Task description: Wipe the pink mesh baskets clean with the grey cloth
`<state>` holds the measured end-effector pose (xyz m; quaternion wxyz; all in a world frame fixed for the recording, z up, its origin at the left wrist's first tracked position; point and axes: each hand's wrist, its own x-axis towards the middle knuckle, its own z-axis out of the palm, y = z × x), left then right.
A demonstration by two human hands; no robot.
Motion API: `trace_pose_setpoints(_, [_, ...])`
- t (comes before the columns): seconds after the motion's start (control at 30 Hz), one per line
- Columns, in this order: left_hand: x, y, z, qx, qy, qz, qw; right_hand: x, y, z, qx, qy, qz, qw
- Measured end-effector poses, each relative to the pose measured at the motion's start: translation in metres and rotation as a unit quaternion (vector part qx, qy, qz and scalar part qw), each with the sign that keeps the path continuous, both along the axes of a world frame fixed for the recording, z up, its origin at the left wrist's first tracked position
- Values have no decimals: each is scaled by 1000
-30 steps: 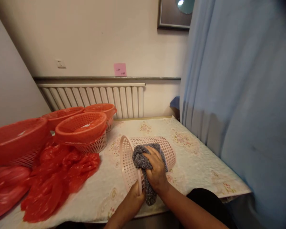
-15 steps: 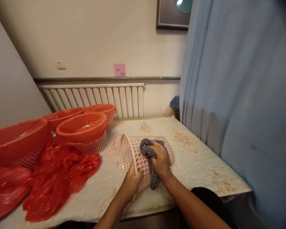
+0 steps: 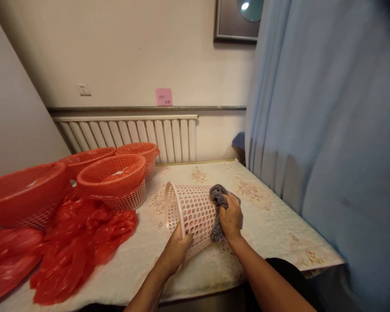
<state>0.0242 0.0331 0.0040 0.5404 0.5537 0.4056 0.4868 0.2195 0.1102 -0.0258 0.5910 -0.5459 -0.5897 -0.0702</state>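
Note:
A pale pink plastic basket [image 3: 198,212] with a lattice of holes lies on its side on the table, its mouth facing left. My left hand [image 3: 178,243] grips the rim, thumb on the outside and the other fingers partly hidden. In my right hand [image 3: 231,216] a dark grey fuzzy cloth [image 3: 217,232] is bunched up and pressed against the basket's side near its bottom end. The cloth covers that end of the basket.
On the left stand several baskets lined with red bags, the nearest complete one [image 3: 112,175] beside a heap of red plastic bags [image 3: 81,242]. A flowered cloth [image 3: 266,225] covers the table. A blue curtain [image 3: 328,143] hangs on the right, and a radiator [image 3: 169,136] is behind.
My right hand has slid the grey cloth to the right along the basket, from its middle to its bottom end. My left hand stays on the rim.

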Motion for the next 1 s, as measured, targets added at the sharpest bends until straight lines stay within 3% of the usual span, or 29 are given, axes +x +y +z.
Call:
trace_pose_setpoints(0.23, [3, -3, 6, 11, 8, 10, 1000, -64, -58, 13, 36, -45, 192, 980])
trace_pose_setpoints(0.33, [0, -6, 3, 9, 49, 7, 999, -78, -71, 15, 42, -55, 231, 971])
trace_pose_setpoints(0.57, [-2, -18, -28, 48, 62, -44, 996, -62, -55, 24, 46, -66, 213, 974])
trace_pose_setpoints(0.67, [-2, -25, -34, 66, 77, -83, 991, -55, -49, 26, 40, -52, 191, 979])
trace_pose_setpoints(0.77, [-2, -24, -28, 66, 70, -94, 991, -53, -50, 25, 35, -57, 189, 980])
trace_pose_setpoints(1.0, [9, -10, -4, 27, -29, -6, 999, -49, -47, 26, 27, -82, 206, 975])
